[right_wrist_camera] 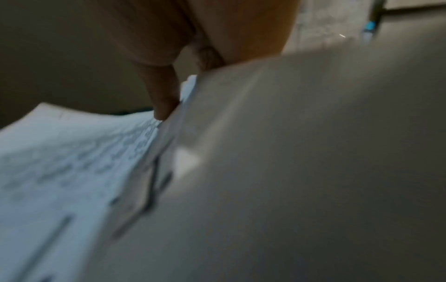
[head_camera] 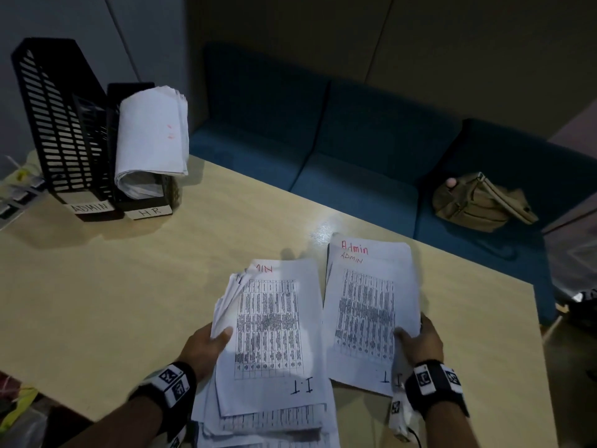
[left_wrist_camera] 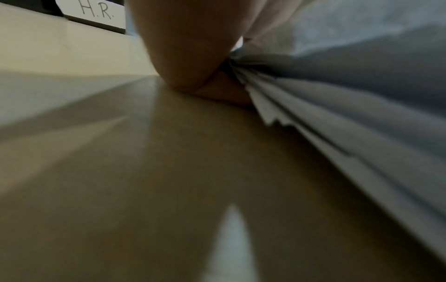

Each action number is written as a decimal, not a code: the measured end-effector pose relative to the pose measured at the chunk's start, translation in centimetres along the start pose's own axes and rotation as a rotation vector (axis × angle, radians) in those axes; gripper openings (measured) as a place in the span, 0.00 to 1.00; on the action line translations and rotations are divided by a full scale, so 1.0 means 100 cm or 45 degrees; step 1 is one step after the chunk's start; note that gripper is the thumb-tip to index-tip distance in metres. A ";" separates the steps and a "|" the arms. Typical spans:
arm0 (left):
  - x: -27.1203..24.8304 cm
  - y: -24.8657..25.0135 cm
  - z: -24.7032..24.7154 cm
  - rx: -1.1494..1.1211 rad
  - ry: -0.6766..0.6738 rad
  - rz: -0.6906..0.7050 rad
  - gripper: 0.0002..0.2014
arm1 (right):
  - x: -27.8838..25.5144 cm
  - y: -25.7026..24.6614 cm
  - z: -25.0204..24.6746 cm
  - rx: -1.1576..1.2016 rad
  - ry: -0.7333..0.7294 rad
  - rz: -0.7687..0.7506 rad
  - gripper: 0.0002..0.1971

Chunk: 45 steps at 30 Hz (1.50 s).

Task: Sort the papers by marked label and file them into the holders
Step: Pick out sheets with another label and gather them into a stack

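Observation:
Two stacks of printed sheets lie side by side on the beige table (head_camera: 129, 302). My left hand (head_camera: 210, 341) grips the left stack (head_camera: 271, 334) at its left edge, thumb on top; its top sheet reads "I.T" in black. The fanned sheet edges (left_wrist_camera: 337, 133) run beside that hand (left_wrist_camera: 188, 63) in the left wrist view. My right hand (head_camera: 416, 337) pinches the right stack (head_camera: 368, 312), marked "Admin" in red, at its right edge; the thumb (right_wrist_camera: 164, 99) presses on this paper (right_wrist_camera: 60, 162). The black ADMIN holder (head_camera: 64, 124) and the HR holder (head_camera: 142, 205) stand at the far left, and a curled bundle of papers (head_camera: 151, 134) sits in the HR one.
A blue sofa (head_camera: 355, 140) runs behind the table with a khaki bag (head_camera: 478, 202) on it. More sheets (head_camera: 268, 428) lie under the left stack at the near edge. The HR label (left_wrist_camera: 96, 11) shows in the left wrist view. Clutter lies at the far left (head_camera: 19, 189).

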State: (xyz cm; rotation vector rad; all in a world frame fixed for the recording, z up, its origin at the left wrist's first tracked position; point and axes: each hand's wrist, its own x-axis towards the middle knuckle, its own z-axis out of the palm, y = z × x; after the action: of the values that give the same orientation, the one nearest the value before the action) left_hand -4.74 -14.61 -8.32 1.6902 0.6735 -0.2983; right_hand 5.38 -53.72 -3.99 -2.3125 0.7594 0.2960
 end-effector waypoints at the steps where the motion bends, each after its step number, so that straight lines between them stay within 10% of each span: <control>1: 0.000 0.001 0.000 -0.043 0.000 -0.007 0.22 | -0.002 -0.004 -0.005 0.034 0.038 -0.040 0.26; 7: -0.006 0.009 0.002 -0.171 0.032 -0.036 0.22 | -0.031 -0.037 -0.053 0.597 0.284 -0.159 0.14; 16: -0.008 0.033 0.008 -0.348 -0.098 0.022 0.56 | -0.088 -0.058 0.031 0.140 -0.198 -0.330 0.13; 24: 0.011 0.040 0.012 0.148 -0.136 0.106 0.42 | -0.074 -0.081 0.061 -0.635 -0.231 -0.421 0.43; 29: 0.004 0.046 0.033 0.290 -0.283 0.186 0.41 | -0.044 -0.128 0.067 -0.605 -0.172 -0.916 0.40; 34: -0.008 0.037 0.044 0.362 -0.359 0.243 0.41 | -0.034 -0.115 0.097 -0.920 -0.517 -0.888 0.40; 45: -0.009 0.052 0.035 0.292 -0.519 0.232 0.37 | -0.013 -0.101 0.068 -0.289 -0.346 -0.748 0.41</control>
State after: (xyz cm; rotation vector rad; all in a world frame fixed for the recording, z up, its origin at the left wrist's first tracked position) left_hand -1.83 -18.77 -4.47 1.8199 0.1864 -0.5876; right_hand 10.27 -42.53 -3.18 -2.5127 -0.1033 0.4277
